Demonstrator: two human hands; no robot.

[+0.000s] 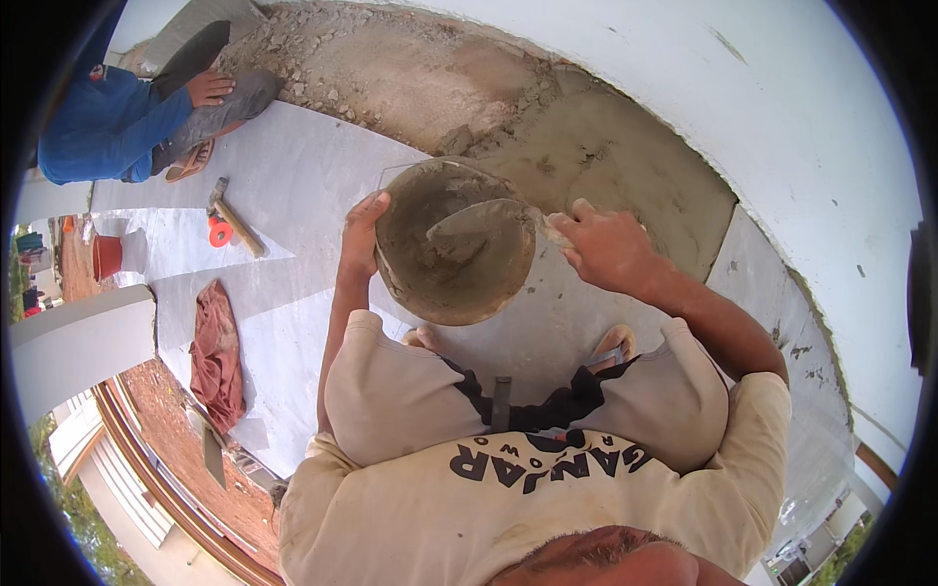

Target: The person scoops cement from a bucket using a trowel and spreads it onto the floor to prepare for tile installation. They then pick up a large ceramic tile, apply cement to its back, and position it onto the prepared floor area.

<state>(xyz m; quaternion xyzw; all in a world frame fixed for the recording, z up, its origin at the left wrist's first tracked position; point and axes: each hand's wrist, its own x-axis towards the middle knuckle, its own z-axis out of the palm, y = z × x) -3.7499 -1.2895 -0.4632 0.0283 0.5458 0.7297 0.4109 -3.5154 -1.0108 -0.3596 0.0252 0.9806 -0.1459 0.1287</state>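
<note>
A round bucket, its inside coated with grey mortar, is tilted in front of my knees. My left hand grips its left rim. In my right hand is a pointing trowel, closed around the handle. The trowel's blade, smeared with mortar, reaches over the bucket's opening. Just beyond the bucket and to the right spreads a patch of wet mortar, roughly levelled beside the white wall.
Grey floor tiles lie around me. At left are a hammer, a red ring-shaped object, a reddish cloth and a red bucket. A co-worker in a blue sleeve sits at upper left. Rubble borders the white wall.
</note>
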